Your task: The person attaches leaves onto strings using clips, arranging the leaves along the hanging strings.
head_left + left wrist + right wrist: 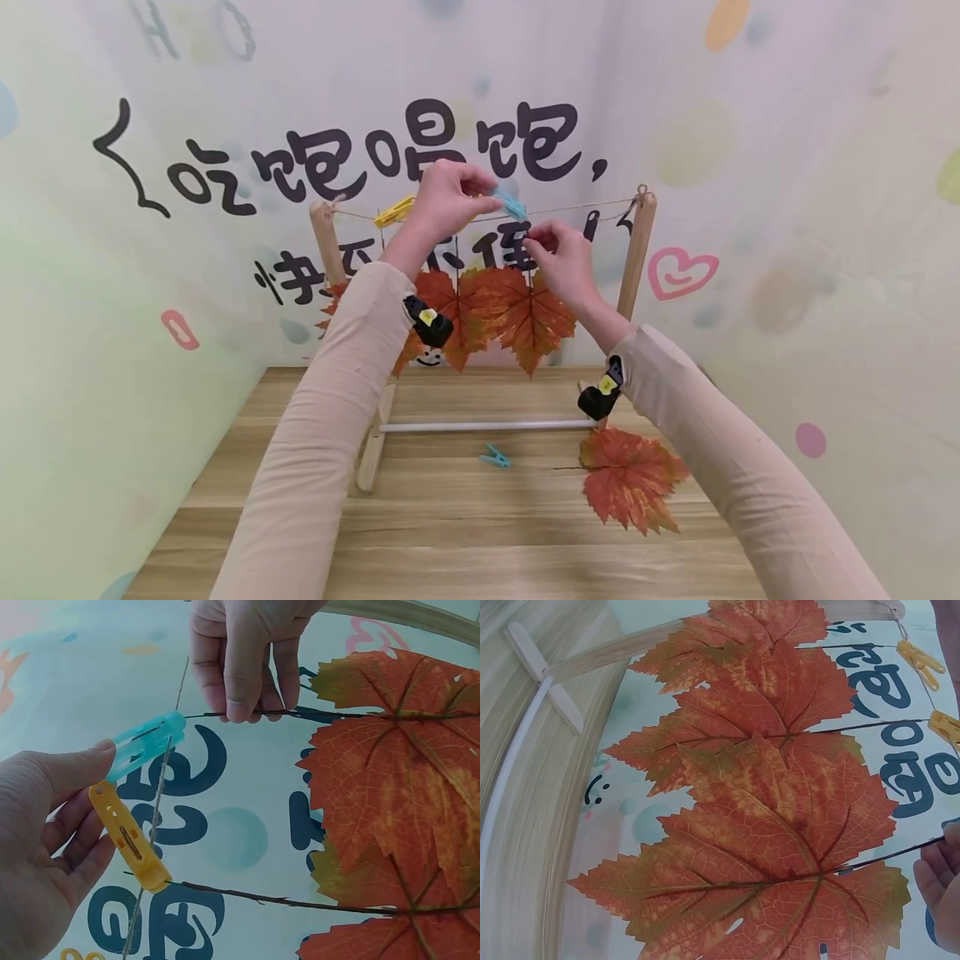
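Observation:
A light blue clothespin (146, 744) is pinched between the thumb and fingers of my left hand (447, 200), its tip at the twine (159, 795) and at the end of a leaf stem. My right hand (562, 254) pinches that stem (315, 715) between thumb and fingertips, just below the line. From it hangs an orange-red maple leaf (780, 877). Beside my left fingers, a yellow clothespin (131, 836) clips another leaf's stem to the twine. A further yellow clothespin (394, 212) sits toward the left end of the line.
Wooden posts (636, 250) hold the twine at both ends, joined low down by a white rod (487, 426). On the wooden table (465, 542) lie another blue clothespin (495, 456) and a loose red leaf (633, 482). A printed backdrop (787, 208) stands behind.

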A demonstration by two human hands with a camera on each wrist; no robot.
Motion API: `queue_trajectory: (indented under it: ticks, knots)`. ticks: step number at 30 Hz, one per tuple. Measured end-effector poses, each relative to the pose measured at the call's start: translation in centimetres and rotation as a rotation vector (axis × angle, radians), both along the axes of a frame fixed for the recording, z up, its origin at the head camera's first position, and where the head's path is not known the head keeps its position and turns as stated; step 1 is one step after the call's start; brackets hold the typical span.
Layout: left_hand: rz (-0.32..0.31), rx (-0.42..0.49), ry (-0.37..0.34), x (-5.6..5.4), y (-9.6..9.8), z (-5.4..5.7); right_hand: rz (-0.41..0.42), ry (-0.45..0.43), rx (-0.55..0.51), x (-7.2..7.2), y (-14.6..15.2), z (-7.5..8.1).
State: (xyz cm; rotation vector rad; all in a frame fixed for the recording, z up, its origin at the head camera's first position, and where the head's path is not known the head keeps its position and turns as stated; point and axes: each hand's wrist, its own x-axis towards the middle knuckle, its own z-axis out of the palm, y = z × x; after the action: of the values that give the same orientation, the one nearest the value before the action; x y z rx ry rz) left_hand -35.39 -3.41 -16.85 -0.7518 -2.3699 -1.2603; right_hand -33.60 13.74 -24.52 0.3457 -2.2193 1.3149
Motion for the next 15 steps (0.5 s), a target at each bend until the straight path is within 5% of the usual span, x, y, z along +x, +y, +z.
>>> queue_trajectory:
  ticks: [15]
  knots:
    - [0.026,-0.023,-0.004,-0.15,0.48,-0.39,0.016,0.002,-0.004,-0.21,-0.12,-0.20]
